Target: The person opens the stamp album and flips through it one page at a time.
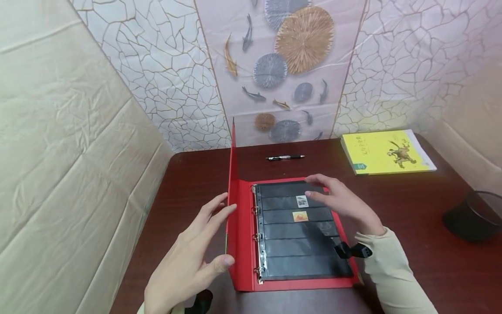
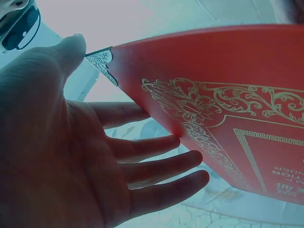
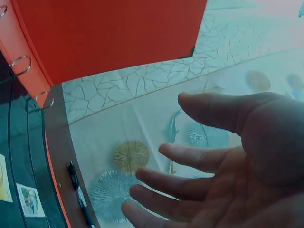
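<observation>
Red binder lies open, cover upright at the left hand

Clock set on the middle of the black page, 12 at the far side of the table (image 1: 188, 183). The red binder (image 1: 246, 226) lies on the near part of the tabletop. Its cover (image 1: 233, 168) stands nearly on end along the 9 o'clock side, a wall between the left hand (image 1: 186, 253) and the page. Left fingers spread, nearly straight, some fingertips at the cover's outer edge; thumb beside the metal corner (image 2: 101, 62), contact there cannot be told.

Right hand (image 1: 347, 203) above the page towards 2 o'clock, thumb and fingers apart, loosely bent; it hides the page's far right corner. A black wrist device (image 1: 353, 250) blocks part of the page's edge near 4 o'clock.

Metal rings (image 1: 256, 211) run down the 9 o'clock side of the black page (image 1: 290, 248). Two stamps in its strips, towards 12: a white stamp (image 1: 302, 201), and an orange stamp (image 1: 300, 216) at its 6 o'clock.

Around: a pen (image 1: 285, 157) at 12, apart from the binder. A yellow book (image 1: 386, 152) at 2, well apart. A dark round container (image 1: 472, 218) at 3, near the tabletop's right side. Patterned cloth (image 1: 243, 109) hangs behind the far edge.
</observation>
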A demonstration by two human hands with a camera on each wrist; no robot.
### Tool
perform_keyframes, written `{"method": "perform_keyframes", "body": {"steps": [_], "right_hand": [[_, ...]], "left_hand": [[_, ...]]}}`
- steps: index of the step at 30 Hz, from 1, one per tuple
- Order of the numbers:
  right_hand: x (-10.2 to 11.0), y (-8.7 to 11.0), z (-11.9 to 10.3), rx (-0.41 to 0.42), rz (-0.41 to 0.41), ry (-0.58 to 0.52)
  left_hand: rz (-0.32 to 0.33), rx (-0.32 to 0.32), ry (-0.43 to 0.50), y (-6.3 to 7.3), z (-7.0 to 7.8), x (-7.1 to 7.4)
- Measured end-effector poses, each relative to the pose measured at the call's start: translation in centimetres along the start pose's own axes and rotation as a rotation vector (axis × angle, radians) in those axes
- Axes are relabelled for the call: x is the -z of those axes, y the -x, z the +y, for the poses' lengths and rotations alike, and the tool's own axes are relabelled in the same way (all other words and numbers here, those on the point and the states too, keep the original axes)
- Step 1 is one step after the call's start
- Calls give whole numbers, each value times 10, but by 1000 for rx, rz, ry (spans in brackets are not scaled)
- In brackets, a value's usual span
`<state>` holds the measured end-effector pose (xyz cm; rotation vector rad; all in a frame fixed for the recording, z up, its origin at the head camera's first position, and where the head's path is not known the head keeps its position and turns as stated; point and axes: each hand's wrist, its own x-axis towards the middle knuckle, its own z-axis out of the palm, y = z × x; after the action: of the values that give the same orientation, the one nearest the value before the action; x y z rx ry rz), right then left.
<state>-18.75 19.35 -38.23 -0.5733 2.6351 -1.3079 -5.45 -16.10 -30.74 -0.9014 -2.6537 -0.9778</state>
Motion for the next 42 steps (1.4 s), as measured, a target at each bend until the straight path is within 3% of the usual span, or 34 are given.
{"method": "perform_keyframes", "body": {"steps": [9,13,16,22,26,31,42], "right_hand": [[0,-4,17,-14,-10,-38],[-6,-11,29,-52,-23,-69],[-11,-17,39,-89,-17,-50],[-20,-27,55,-119,-7,4],[-22,-30,63,-53,-17,72],[-26,-32,75,17,-86,121],[-32,-36,94,-88,-94,170]], "left_hand": [[86,-70,51,13,-9,3],[112,-65,67,18,-9,4],[135,-59,60,24,-11,7],[251,-132,54,34,-20,8],[311,-139,68,39,-26,6],[372,-161,85,43,-31,4],[499,-177,101,54,-39,5]]}}
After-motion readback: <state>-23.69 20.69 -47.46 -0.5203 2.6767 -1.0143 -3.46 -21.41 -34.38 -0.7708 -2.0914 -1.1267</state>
